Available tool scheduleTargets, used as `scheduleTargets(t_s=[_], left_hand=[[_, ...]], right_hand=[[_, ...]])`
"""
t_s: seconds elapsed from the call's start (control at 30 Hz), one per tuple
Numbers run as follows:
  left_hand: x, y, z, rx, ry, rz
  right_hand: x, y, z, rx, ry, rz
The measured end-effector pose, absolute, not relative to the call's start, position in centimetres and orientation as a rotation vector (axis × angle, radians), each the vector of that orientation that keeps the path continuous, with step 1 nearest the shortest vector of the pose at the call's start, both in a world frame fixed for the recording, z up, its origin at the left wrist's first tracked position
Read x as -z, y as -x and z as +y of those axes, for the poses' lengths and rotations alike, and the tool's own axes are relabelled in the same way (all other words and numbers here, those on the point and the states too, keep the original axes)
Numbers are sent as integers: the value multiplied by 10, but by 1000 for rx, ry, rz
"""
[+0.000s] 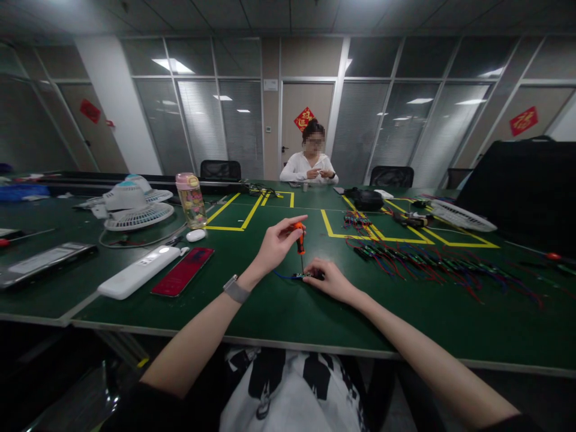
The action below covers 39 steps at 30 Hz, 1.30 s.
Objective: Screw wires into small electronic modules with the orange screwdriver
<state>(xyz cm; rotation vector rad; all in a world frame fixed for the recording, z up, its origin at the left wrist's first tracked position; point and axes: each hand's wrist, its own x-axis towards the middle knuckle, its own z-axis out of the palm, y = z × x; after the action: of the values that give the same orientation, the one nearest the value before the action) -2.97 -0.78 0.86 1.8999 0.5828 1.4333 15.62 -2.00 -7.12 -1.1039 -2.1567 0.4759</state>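
My left hand (279, 243) grips the orange and black handle of a screwdriver (300, 243), with the index finger stretched out over its top. The screwdriver stands upright, its thin shaft pointing down to a small green circuit board (299, 276) on the table. Whether the tip sits in a screw is too small to tell. My right hand (328, 279) is closed on the board's right part, pressing it to the table, and its fingers hide some of it. A blue wire (283, 276) runs out from the board's left end.
Circuit boards with red and blue wires (423, 261) lie in a row to the right. On the left are a red phone (183, 272), a white power strip (139, 273), a bottle (191, 201) and white fans (135, 207). A person (310, 159) sits across the green table (252, 318).
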Motion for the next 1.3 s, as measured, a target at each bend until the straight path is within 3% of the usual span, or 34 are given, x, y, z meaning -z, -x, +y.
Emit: scheduleTargets(t_s=[0.13,0.3,1.3], left_hand=[[-5,27,-8,-1573,-1997,691],[-7,25,-11,-1389,-1882,504],[-6,29,-3,-1387,-1817,535]], right_hand=[[70,-156,-21,-505,1118,-2142],[70,-156,-21,-497,1125,-2144],[73,-179,-50,-467,1035,-2255]])
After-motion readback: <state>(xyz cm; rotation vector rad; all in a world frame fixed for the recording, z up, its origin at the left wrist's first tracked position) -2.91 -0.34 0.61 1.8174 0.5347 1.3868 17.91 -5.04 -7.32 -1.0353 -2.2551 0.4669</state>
